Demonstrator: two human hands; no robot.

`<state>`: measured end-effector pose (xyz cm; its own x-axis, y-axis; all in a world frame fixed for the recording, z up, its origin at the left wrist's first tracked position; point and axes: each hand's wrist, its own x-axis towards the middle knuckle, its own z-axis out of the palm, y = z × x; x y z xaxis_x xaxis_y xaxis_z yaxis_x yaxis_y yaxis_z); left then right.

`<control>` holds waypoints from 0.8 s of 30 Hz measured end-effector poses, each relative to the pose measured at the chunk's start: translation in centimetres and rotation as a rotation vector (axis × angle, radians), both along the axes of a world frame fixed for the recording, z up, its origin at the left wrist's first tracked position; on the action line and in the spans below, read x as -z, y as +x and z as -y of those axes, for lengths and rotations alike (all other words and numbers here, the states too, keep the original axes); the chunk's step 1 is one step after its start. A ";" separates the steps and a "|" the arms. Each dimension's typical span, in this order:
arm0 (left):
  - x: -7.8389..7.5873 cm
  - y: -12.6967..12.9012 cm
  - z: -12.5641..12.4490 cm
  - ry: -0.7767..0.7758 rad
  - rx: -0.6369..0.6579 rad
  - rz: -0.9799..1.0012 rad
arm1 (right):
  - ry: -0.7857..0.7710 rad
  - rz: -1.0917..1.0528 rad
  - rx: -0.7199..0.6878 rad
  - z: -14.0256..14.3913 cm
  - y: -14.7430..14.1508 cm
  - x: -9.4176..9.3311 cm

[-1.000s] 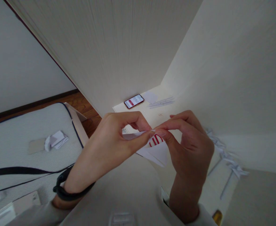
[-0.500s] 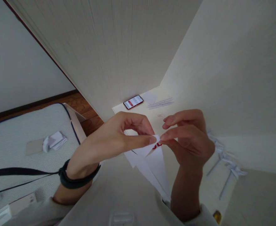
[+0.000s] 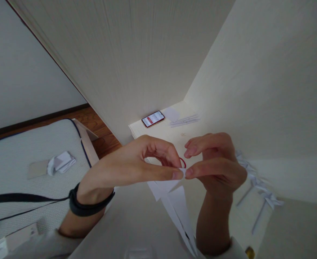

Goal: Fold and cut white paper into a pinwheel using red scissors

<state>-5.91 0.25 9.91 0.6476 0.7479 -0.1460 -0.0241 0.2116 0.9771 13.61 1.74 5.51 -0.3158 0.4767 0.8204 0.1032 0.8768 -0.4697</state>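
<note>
The folded white paper (image 3: 178, 201) hangs at the lower centre of the frame, its top corner pinched between both hands and its long point trailing down toward the bottom edge. The left hand (image 3: 131, 167) presses thumb and forefinger together on that corner from the left; the right hand (image 3: 215, 165) meets it from the right, thumb and forefinger closed on the same small tip, with a red printed mark just showing behind the fingertips.

The risk, as I judge it, lies in how little paper each hand has. Both grips sit on one tiny corner, so a pull in opposite directions could tear it, and a slack pinch could let the fold spring open or the whole piece drop toward the lap. The thin layers below hang loose and could catch on a sleeve.

Room is tight to the right and above, where pale walls close in on a narrow white shelf (image 3: 174, 131) at mid-frame. On it lie a phone (image 3: 153, 118) and some paper strips (image 3: 184, 119), well apart from the hands. Other folded paper pieces (image 3: 258, 185) lie along the right. The open side is the left, where a mattress (image 3: 26, 151) carries crumpled paper (image 3: 61, 162).
</note>
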 end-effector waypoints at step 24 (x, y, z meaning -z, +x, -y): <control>0.3 0.6 0.8 0.216 -0.251 -0.190 | 0.017 0.042 0.093 0.3 0.0 -0.1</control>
<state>-5.32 -0.59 9.60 0.4167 0.9065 -0.0672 0.1364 0.0107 0.9906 13.64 1.46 5.58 -0.3050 0.4919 0.8155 0.2034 0.8702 -0.4488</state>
